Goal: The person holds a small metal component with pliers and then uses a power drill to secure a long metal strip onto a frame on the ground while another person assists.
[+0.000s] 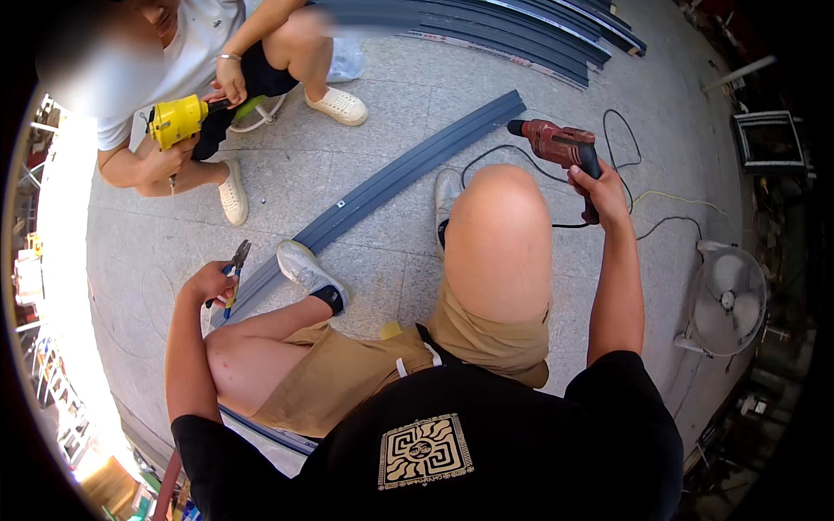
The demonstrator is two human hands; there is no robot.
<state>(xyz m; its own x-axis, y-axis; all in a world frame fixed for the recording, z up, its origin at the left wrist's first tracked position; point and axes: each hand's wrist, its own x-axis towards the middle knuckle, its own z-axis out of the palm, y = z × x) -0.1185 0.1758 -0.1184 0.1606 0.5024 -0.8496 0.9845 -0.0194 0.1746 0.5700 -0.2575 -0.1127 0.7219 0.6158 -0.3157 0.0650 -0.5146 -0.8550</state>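
1. Left hand [211, 284] had its fingers curled round some pliers [238, 258].
2. Right hand [605, 189] was gripping a red drill [559, 143] by its handle, nose near the grey profile [404, 172].
3. That profile lay on the floor [382, 104], partly hidden behind the left shoe [306, 267].
4. Stacked profiles [530, 35] had printed strips, way too tiny to read, and ran out of frame; shirt print [426, 451] lettering, no luck either.

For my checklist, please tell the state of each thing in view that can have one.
Pliers: gripped in left hand, jaw opening unclear
Red corded drill: gripped in right hand, running or not unclear
Black cord: slack
Long grey metal profile: lying on floor
White fan: apparently not spinning
Yellow-bodied hand tool: held by co-worker
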